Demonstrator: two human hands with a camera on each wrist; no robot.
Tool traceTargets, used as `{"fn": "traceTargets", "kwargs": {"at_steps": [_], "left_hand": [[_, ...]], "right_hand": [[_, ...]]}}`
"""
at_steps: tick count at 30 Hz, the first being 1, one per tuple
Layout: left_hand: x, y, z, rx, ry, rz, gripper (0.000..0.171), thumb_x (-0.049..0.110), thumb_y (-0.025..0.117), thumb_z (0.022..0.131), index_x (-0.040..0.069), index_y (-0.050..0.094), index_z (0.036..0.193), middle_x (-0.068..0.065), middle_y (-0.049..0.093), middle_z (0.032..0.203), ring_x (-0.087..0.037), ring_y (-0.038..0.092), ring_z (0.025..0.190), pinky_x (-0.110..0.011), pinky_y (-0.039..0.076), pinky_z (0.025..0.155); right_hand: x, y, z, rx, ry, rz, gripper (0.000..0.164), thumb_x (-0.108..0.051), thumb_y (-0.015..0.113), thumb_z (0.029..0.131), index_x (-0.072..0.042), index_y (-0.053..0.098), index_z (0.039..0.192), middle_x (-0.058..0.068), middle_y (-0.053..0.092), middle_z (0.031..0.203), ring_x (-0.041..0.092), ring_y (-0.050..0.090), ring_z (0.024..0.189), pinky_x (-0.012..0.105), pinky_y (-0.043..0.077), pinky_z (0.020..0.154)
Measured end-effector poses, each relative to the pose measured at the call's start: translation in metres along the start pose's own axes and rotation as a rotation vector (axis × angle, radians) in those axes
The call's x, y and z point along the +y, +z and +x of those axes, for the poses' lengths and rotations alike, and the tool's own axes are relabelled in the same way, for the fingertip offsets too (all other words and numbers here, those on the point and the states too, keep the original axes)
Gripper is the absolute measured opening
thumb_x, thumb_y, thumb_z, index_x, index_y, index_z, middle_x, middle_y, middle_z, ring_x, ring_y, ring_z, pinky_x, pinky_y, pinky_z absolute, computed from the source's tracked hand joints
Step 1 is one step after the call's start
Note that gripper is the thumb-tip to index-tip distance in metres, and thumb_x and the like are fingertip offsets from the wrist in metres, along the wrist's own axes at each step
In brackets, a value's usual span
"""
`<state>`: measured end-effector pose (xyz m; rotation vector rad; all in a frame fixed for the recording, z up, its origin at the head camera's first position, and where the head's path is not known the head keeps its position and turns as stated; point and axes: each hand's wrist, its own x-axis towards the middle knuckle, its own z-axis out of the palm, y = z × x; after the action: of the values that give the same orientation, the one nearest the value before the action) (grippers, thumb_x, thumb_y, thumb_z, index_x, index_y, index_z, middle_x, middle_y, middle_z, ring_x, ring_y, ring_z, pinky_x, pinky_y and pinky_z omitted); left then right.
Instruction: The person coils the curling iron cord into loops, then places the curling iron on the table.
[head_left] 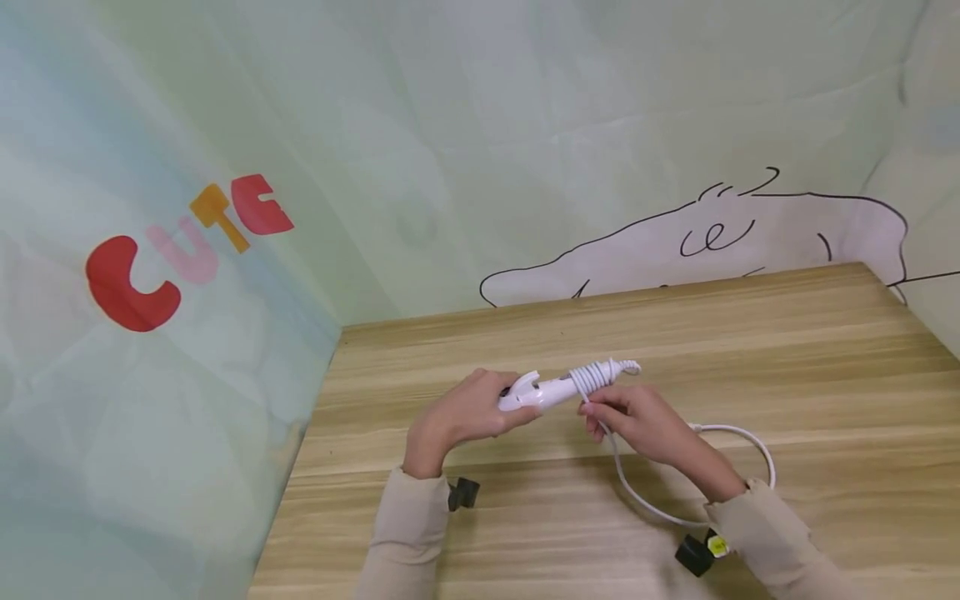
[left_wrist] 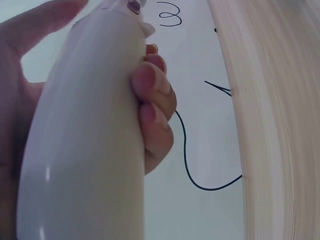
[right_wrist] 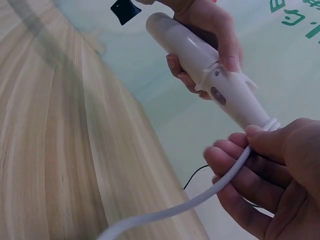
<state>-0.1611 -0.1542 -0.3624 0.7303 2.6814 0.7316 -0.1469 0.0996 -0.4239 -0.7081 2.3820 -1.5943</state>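
Observation:
A white curling iron [head_left: 551, 393] is held above the wooden table, its lever sticking up near my left hand [head_left: 468, 412]. That hand grips the thick barrel end; in the left wrist view its fingers curl round the smooth white body [left_wrist: 90, 130]. Several turns of white cord [head_left: 588, 379] are wound round the other end of the iron. My right hand [head_left: 645, 425] pinches the cord between thumb and fingers just below the turns. From there the loose cord [right_wrist: 195, 200] hangs in a loop toward the right forearm, which hides part of it.
The wooden table [head_left: 540, 533] meets a pale printed wall sheet [head_left: 525, 167] at its back and left edges. Small black blocks sit at the left wrist [head_left: 463, 493] and the right wrist [head_left: 693, 556].

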Motion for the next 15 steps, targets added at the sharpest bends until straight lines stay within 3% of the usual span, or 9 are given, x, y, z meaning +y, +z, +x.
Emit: {"fn": "traceTargets", "kwargs": {"at_steps": [4,9,13,15], "left_hand": [[0.001,-0.002,0.0,0.009,0.004,-0.016,0.03,0.044,0.061,0.088,0.014,0.058,0.087,0.004,0.053,0.067,-0.007,0.048,0.055,-0.025,0.042,0.05],[0.007,-0.007,-0.001,-0.013,0.039,-0.025,0.028,0.042,0.062,0.089,0.014,0.06,0.092,0.004,0.055,0.069,-0.007,0.049,0.056,-0.025,0.043,0.051],[0.012,-0.009,-0.002,-0.039,0.063,-0.018,0.029,0.043,0.061,0.09,0.015,0.061,0.096,0.005,0.057,0.073,-0.006,0.051,0.059,-0.024,0.044,0.053],[0.014,-0.008,-0.002,-0.045,0.082,-0.006,0.029,0.043,0.061,0.089,0.015,0.062,0.096,0.006,0.057,0.073,-0.006,0.05,0.06,-0.023,0.044,0.054]], "right_hand": [[0.008,0.001,0.001,0.043,-0.018,0.041,0.018,-0.019,0.06,0.094,-0.005,0.071,0.093,0.008,0.07,0.08,0.012,0.066,0.072,0.032,0.055,0.066],[0.037,0.002,0.003,0.044,-0.128,0.112,0.017,-0.01,0.059,0.093,0.002,0.07,0.099,0.011,0.073,0.09,0.008,0.069,0.081,0.031,0.055,0.075],[0.052,0.0,0.006,0.063,-0.187,0.105,0.018,-0.003,0.06,0.091,0.004,0.067,0.106,0.014,0.072,0.093,0.01,0.069,0.083,0.026,0.054,0.078],[0.054,-0.003,0.007,0.084,-0.214,0.029,0.02,-0.003,0.061,0.091,0.001,0.067,0.109,0.011,0.072,0.092,0.009,0.068,0.084,0.024,0.053,0.079]]}}
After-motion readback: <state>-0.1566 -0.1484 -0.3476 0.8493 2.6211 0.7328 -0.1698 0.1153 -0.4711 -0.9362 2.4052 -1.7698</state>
